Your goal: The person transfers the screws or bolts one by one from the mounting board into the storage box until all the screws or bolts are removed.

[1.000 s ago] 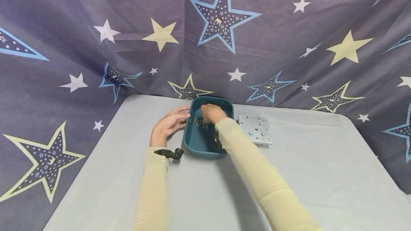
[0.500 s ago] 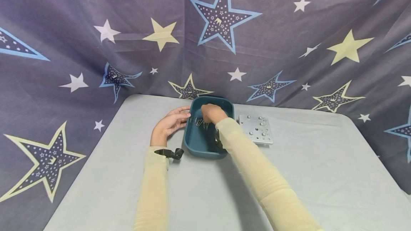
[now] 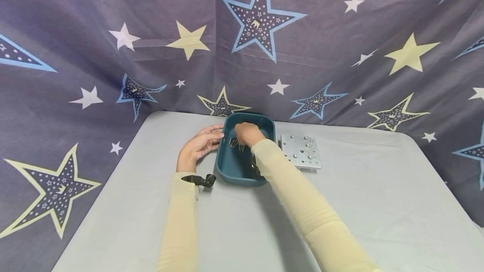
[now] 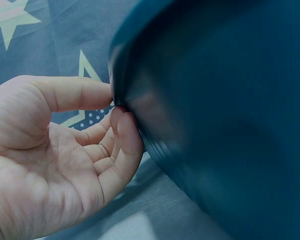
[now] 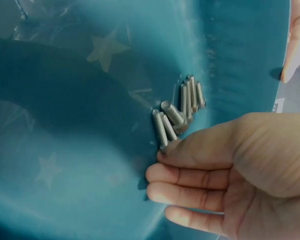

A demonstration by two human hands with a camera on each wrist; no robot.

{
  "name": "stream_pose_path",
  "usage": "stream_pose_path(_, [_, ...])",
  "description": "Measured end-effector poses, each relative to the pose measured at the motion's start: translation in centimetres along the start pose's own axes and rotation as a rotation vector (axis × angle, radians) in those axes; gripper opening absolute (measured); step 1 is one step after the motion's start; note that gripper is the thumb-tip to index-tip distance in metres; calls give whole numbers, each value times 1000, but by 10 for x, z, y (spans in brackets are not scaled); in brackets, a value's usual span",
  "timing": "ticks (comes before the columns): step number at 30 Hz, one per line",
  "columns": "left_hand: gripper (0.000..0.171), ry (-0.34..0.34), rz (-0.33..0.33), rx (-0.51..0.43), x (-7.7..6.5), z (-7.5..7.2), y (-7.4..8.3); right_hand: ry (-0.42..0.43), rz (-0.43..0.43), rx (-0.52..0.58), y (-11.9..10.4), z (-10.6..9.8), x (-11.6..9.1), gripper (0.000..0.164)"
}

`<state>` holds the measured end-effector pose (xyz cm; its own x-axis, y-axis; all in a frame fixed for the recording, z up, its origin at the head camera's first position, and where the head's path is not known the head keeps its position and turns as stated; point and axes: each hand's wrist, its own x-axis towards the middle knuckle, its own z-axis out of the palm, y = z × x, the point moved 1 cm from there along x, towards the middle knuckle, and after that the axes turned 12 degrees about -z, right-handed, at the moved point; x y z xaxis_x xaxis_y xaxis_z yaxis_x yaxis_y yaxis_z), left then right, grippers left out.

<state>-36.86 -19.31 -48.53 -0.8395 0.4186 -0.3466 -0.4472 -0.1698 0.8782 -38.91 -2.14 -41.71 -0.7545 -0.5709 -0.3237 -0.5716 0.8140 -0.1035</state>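
A dark teal plastic bin stands at the back of the table. My left hand grips its left side, thumb tip at the rim and bent fingers against the outer wall. Inside the bin, my right hand reaches down beside a small group of metal screws. In the right wrist view the thumb lies right at the lower ends of the nearest screws, index finger just below it. I cannot tell whether a screw is pinched there. More screws lie behind.
Right of the bin lies a silver metal plate with several round studs and holes. A grey curtain printed with stars hangs behind the table. The pale tablecloth stretches in front. Black wrist mounts sit on the sleeves.
My right hand has shifted very slightly left within the bin. My left hand, the bin and the plate keep their places.
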Motion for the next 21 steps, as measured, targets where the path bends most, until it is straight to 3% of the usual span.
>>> stream_pose_path(21, [58, 6, -2, 11, -2, 1, 0, -6, 19, -21, -3, 2, 1, 24])
